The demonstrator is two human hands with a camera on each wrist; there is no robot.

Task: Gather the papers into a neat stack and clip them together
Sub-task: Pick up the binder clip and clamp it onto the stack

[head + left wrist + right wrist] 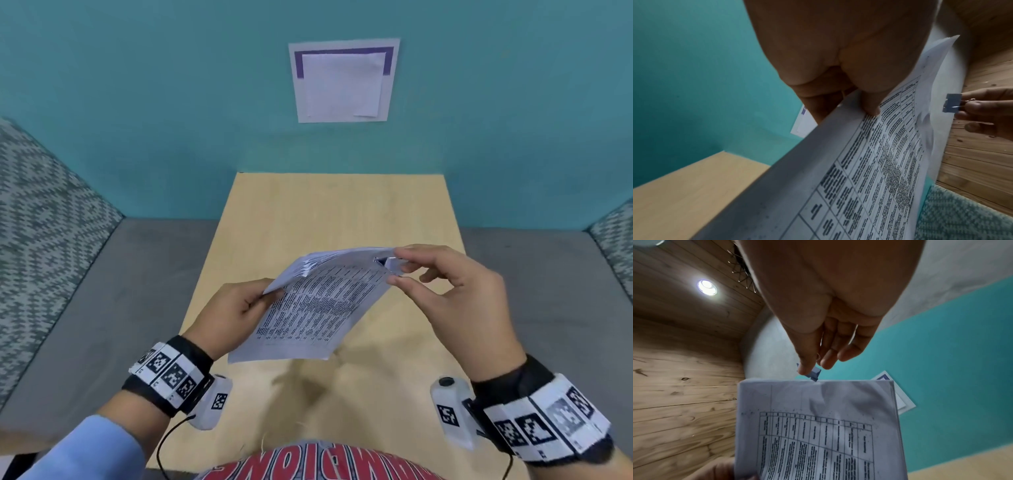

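Note:
A stack of printed papers [315,305] with table text is held above the wooden table [342,212]. My left hand [236,311] grips its left edge, thumb on top; the papers [879,162] run under that thumb [871,107]. My right hand [445,284] pinches a small blue binder clip [387,262] at the stack's far right edge. The clip [951,105] sits just at the paper edge in the left wrist view. In the right wrist view the clip [813,374] touches the top edge of the papers [818,426], pinched between thumb and fingers.
A teal wall [171,120] rises behind the table, with a white sheet [342,82] fixed to it. Grey seat cushions [102,308] flank the table on both sides, and patterned upholstery [41,212] stands at the left.

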